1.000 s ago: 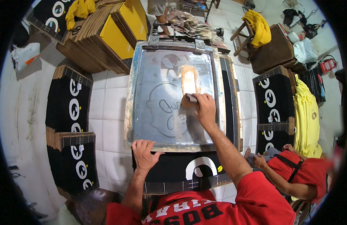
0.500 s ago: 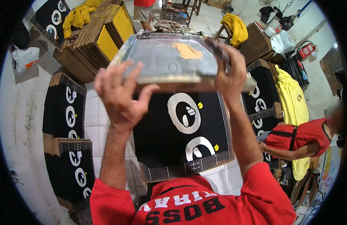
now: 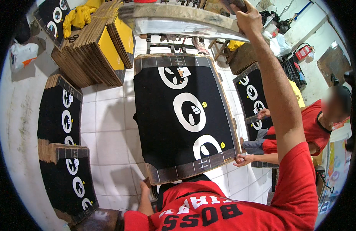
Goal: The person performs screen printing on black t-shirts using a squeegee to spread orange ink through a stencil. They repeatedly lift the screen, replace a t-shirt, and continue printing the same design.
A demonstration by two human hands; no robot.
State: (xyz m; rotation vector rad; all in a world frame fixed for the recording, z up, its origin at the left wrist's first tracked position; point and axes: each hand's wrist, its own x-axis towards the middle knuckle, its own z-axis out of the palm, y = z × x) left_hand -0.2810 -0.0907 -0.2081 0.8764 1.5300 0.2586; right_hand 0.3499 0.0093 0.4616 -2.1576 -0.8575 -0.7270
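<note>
My right hand (image 3: 249, 19) is raised at the top, closed round a dark squeegee handle (image 3: 235, 5) beside the lifted screen-printing frame (image 3: 182, 14). Below the frame lies a printing board (image 3: 178, 174) covered with black fabric (image 3: 158, 119). White ring-shaped prints (image 3: 189, 111) with small yellow marks run down the fabric, and the farthest has a small peach patch. My left hand (image 3: 145, 184) is at the board's near left corner and appears to grip its edge; its fingers are partly hidden. A co-worker's hand (image 3: 244, 159) touches the near right corner.
The co-worker (image 3: 316, 127) in red stands close on the right. Stacked boards with printed black fabric (image 3: 72, 173) line the left; another fabric-covered board (image 3: 255, 96) lies at right. Upright brown boards (image 3: 85, 54) stand far left. White tiles (image 3: 112, 127) show between.
The frame has swung up and away, uncovering the board's far end. My right hand rose with the squeegee. My left hand left the frame for the near left corner. The co-worker reached in.
</note>
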